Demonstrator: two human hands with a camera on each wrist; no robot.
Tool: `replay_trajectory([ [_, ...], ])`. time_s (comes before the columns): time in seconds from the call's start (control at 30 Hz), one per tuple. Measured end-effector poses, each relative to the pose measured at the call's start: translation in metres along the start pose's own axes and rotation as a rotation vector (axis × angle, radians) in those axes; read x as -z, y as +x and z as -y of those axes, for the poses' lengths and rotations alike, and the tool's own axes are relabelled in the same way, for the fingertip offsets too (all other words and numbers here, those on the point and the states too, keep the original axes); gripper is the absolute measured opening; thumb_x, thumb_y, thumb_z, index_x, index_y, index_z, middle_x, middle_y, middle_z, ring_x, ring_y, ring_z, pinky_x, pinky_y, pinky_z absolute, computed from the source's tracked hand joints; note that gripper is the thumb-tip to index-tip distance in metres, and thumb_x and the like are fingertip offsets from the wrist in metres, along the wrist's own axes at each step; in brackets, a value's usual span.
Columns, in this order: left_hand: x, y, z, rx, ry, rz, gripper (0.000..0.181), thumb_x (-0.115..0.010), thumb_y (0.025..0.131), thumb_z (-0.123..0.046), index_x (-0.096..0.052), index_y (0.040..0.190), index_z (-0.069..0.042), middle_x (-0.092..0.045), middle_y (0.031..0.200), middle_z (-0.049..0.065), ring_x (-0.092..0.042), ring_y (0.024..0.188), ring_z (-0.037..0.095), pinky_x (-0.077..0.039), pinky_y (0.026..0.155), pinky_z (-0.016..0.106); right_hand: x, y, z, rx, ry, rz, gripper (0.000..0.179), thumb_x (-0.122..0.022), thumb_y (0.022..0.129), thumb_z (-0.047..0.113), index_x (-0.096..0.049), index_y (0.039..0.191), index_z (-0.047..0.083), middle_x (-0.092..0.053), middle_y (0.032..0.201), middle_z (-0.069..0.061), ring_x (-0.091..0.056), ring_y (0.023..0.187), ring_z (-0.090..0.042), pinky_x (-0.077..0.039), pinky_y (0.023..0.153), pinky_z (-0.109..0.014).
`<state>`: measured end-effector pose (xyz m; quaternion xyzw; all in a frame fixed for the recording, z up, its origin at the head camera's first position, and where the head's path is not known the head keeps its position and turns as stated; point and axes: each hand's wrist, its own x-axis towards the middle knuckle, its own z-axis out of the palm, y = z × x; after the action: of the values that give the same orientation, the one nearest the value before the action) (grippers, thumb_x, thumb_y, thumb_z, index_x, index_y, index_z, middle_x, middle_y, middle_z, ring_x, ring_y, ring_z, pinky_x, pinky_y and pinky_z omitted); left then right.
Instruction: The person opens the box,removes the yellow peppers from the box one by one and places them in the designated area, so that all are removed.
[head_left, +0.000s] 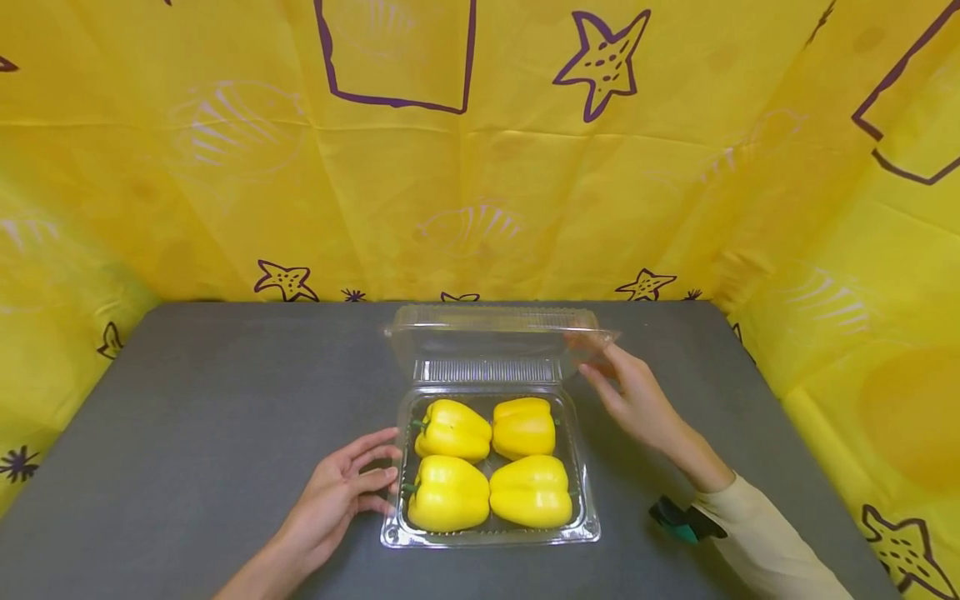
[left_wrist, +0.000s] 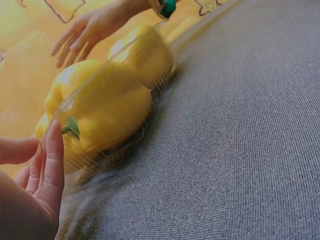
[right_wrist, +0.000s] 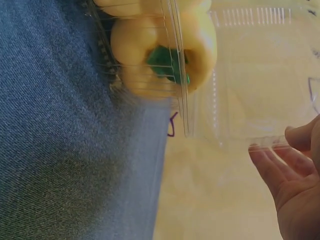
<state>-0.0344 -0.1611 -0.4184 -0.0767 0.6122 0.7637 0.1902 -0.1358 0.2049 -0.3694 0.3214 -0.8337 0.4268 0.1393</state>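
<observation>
A hinged clear plastic clamshell container (head_left: pixel 491 540) lies on the table with its lid (head_left: pixel 487 343) raised at the far side. Several yellow bell peppers (head_left: pixel 450 493) with green stems sit inside its base. At the left side of the base, my left hand (head_left: pixel 347 492) holds the rim between thumb and fingers; the left wrist view shows the rim edge (left_wrist: pixel 66 104) running into that grip. My right hand (head_left: pixel 637 396) pinches the right edge of the lid, its fingertips partly seen through the plastic. In the right wrist view, thumb and fingers meet at the lid's edge (right_wrist: pixel 267 145).
A grey cloth-covered table (head_left: pixel 225 433) extends to both sides of the container. Yellow fabric (head_left: pixel 480 167) printed with starfish and fish hangs behind and at the sides. A dark and green band (head_left: pixel 684 521) is at the right sleeve's cuff.
</observation>
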Motion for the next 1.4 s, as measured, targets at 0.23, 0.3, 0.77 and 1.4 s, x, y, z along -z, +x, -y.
replay_trajectory([
  [0.23, 0.0, 0.0, -0.001, 0.004, 0.003, -0.017, 0.063, -0.066, 0.088, 0.0, -0.039, 0.145, 0.002, -0.059, 0.113, 0.008, -0.061, 0.079, 0.019, -0.06, 0.066, 0.036, -0.002, 0.008, -0.007, 0.0, 0.06, 0.008, 0.055, -0.058, 0.09, -0.014, -0.045, 0.142, -0.001, -0.059, 0.133, -0.017, -0.059, 0.116, -0.032, -0.051, 0.091, -0.018],
  [0.3, 0.001, -0.001, -0.002, 0.009, 0.007, -0.024, 0.064, -0.066, 0.088, 0.0, -0.039, 0.145, 0.001, -0.059, 0.114, 0.008, -0.061, 0.08, 0.019, -0.06, 0.066, 0.035, -0.003, 0.01, -0.009, -0.011, 0.08, 0.006, 0.055, -0.057, 0.091, -0.013, -0.044, 0.143, -0.002, -0.058, 0.133, -0.019, -0.059, 0.117, -0.032, -0.052, 0.091, -0.02],
  [0.77, -0.001, 0.001, -0.004, 0.022, 0.019, -0.039, 0.059, -0.065, 0.089, -0.001, -0.042, 0.143, 0.003, -0.059, 0.111, 0.008, -0.061, 0.077, 0.019, -0.06, 0.065, 0.035, -0.011, 0.028, -0.03, -0.127, 0.183, -0.013, 0.043, -0.053, 0.097, -0.004, -0.046, 0.14, -0.006, -0.059, 0.129, -0.024, -0.062, 0.113, -0.035, -0.053, 0.088, -0.02],
  [1.4, -0.007, 0.004, -0.006, 0.036, 0.015, -0.059, 0.059, -0.066, 0.087, 0.001, -0.045, 0.141, 0.002, -0.06, 0.11, 0.009, -0.061, 0.075, 0.019, -0.06, 0.063, 0.034, -0.015, 0.042, -0.053, -0.268, 0.275, 0.001, 0.039, -0.051, 0.1, 0.001, -0.048, 0.137, -0.009, -0.062, 0.122, -0.028, -0.064, 0.102, -0.042, -0.058, 0.083, -0.032],
])
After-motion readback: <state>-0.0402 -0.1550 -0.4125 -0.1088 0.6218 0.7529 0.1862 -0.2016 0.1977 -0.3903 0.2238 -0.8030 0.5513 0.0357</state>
